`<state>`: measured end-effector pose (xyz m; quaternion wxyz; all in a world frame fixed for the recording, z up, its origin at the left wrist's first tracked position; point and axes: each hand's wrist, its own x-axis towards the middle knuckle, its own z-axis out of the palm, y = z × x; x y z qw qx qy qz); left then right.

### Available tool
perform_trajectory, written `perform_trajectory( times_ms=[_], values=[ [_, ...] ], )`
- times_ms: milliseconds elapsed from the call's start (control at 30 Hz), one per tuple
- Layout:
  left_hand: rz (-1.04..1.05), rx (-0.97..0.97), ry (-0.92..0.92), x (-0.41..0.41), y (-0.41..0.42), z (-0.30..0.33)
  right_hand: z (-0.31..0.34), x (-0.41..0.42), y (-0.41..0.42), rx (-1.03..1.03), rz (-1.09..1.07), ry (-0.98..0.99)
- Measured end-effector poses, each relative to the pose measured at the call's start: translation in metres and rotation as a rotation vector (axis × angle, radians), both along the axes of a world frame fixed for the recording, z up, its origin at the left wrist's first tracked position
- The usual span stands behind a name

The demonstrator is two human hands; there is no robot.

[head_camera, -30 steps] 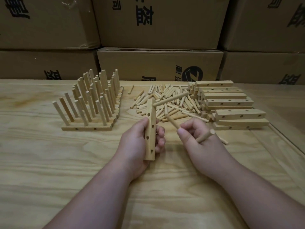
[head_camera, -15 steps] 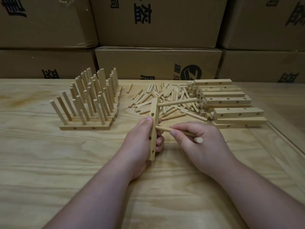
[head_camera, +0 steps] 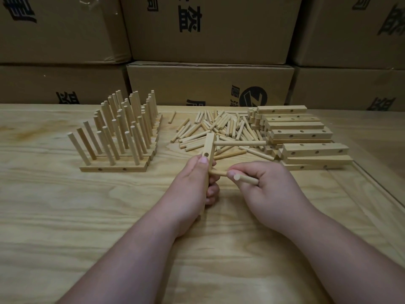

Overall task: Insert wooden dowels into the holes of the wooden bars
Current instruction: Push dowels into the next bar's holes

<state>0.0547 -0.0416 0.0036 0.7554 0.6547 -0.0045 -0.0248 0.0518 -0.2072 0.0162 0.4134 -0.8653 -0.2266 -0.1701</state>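
Pale wood is everywhere: the left hand [head_camera: 192,183] is gripping a slim drilled wooden bar [head_camera: 208,159] upright near the table's middle, steadying its holes. The right hand's [head_camera: 267,185] fingers [head_camera: 232,173] are pinching a round wooden dowel [head_camera: 217,172] sideways into a lower hole, while a spare dowel [head_camera: 246,179] is lying tucked in the same hand, probably for the next hole.

hands [head_camera: 230,185] gripping bar [head_camera: 208,150], pinching dowel [head_camera: 218,173]

table [head_camera: 65,227]: light wood, grain visible, fills near and middle
cardboard boxes [head_camera: 210,84]: brown, stacked along far side behind table, black print on fronts
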Motion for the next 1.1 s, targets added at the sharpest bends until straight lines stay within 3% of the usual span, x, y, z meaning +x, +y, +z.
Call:
perform_trajectory(
  times_ms=[267, 633, 833, 1100],
  values=[
    [-0.140, -0.362, 0.083, 0.000, 0.005, 0.007, -0.003, 0.002, 0.001, 0.073, 0.002, 0.085],
    [-0.082, -0.301, 0.096, -0.001, 0.003, 0.006, -0.003, -0.002, 0.001, 0.086, -0.006, 0.084],
    [-0.089, -0.265, 0.066, 0.000, 0.003, 0.004, 0.009, -0.012, 0.007, -0.130, -0.099, -0.095],
    [-0.097, -0.239, 0.062, -0.002, 0.003, 0.003, 0.008, -0.009, 0.002, -0.039, -0.032, 0.037]
  ],
)
